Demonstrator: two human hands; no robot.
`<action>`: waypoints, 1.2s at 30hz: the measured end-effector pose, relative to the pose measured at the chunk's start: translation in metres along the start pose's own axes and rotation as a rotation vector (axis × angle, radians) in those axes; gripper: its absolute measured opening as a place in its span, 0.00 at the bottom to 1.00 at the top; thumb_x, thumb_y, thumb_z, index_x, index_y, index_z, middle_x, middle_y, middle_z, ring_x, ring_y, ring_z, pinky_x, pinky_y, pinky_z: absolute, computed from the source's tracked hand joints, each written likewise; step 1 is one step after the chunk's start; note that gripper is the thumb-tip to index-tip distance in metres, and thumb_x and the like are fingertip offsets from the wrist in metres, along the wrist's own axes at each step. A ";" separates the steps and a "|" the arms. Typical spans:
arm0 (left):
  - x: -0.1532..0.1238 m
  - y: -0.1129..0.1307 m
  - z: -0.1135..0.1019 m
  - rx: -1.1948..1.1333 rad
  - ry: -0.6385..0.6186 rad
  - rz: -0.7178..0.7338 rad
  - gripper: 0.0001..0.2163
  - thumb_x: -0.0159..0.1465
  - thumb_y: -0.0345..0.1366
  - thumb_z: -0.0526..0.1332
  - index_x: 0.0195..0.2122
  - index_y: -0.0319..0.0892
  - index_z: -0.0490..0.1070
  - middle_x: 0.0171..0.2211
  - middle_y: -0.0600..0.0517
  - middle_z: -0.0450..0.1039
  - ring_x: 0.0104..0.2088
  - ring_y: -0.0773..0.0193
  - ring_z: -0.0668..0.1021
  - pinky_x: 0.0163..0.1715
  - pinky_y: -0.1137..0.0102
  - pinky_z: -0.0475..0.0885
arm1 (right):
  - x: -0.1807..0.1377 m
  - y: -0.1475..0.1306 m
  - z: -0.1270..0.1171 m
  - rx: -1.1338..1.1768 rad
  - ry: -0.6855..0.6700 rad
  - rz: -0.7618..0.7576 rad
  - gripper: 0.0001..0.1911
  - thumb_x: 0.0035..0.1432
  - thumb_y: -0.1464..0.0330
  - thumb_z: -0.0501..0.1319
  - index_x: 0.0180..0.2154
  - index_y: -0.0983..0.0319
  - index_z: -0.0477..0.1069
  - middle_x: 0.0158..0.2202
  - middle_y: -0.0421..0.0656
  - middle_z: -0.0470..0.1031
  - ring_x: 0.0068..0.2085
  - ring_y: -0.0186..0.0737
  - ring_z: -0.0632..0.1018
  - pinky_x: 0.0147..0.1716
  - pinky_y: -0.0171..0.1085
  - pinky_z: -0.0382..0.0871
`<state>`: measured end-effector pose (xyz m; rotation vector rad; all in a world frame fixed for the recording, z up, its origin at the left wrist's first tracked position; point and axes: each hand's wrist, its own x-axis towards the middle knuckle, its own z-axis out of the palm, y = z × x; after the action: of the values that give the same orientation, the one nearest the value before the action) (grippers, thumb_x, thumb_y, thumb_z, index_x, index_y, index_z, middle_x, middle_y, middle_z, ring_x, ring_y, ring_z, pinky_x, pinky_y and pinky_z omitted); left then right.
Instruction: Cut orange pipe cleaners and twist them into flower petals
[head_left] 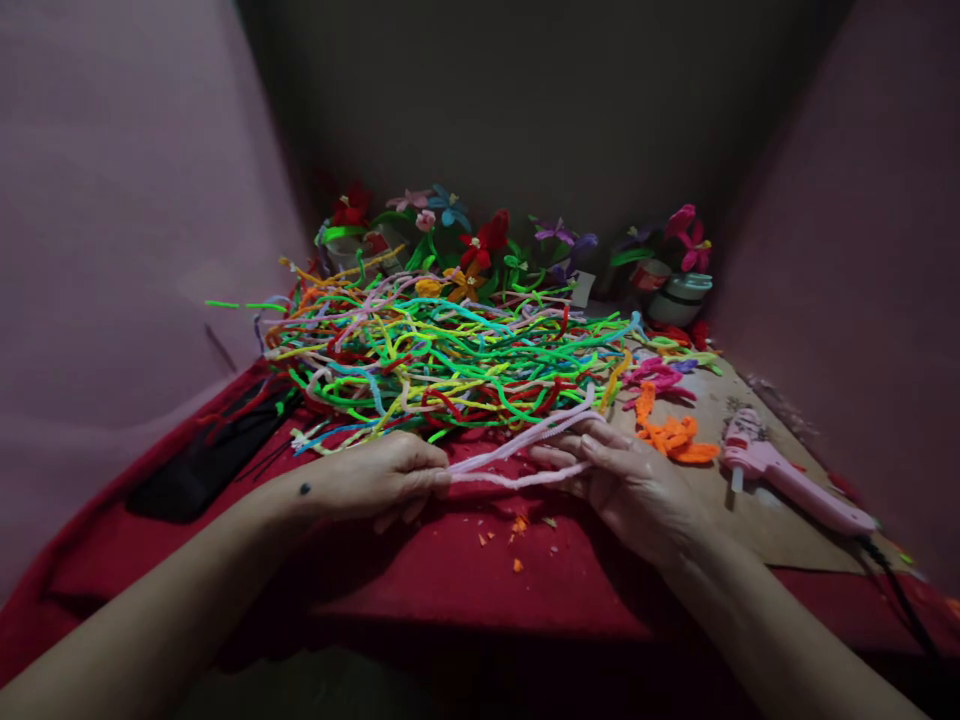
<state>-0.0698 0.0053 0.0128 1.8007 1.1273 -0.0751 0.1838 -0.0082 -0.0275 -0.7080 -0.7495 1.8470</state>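
Observation:
A few pale pink pipe cleaners (517, 450) stretch between my two hands, just above the front of the red cloth. Their left ends are pinched in the closed fingers of my left hand (397, 472). My right hand (626, 475) has its fingers closed around the other end, with the tips poking out past them. One strand sags lower than the others. Right behind the hands spreads a large tangled heap of colourful pipe cleaners (450, 350).
A pink glue gun (787, 475) lies on a brown board (757, 530) at right, beside orange pipe-cleaner pieces (675, 435). A black phone (202, 465) rests at left. Pipe-cleaner flowers (480, 240) and a jar (679, 298) stand behind. Orange scraps (519, 525) dot the red cloth (480, 590).

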 end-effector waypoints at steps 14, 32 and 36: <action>0.007 0.010 -0.005 0.906 0.921 0.192 0.10 0.65 0.33 0.45 0.31 0.41 0.64 0.28 0.51 0.69 0.29 0.64 0.72 0.27 0.71 0.62 | 0.000 -0.009 0.004 -0.863 0.096 -0.200 0.13 0.55 0.62 0.58 0.42 0.60 0.72 0.43 0.45 0.75 0.44 0.42 0.76 0.46 0.41 0.68; 0.059 -0.003 0.006 1.113 0.704 0.113 0.22 0.60 0.22 0.46 0.57 0.33 0.55 0.31 0.46 0.73 0.30 0.59 0.77 0.29 0.65 0.73 | 0.144 -0.118 0.039 -2.107 0.216 -0.470 0.15 0.56 0.71 0.52 0.39 0.63 0.76 0.36 0.46 0.78 0.37 0.39 0.77 0.34 0.31 0.65; 0.060 -0.005 0.006 1.084 0.689 0.123 0.24 0.60 0.22 0.46 0.58 0.33 0.54 0.33 0.45 0.73 0.31 0.59 0.77 0.30 0.64 0.74 | 0.190 -0.110 0.031 -2.230 0.166 -0.301 0.13 0.51 0.67 0.57 0.37 0.62 0.77 0.35 0.48 0.78 0.37 0.43 0.77 0.33 0.32 0.65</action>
<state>-0.0368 0.0401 -0.0237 3.0031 1.6100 0.0238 0.1570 0.1980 0.0483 -1.7434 -2.4615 -0.0862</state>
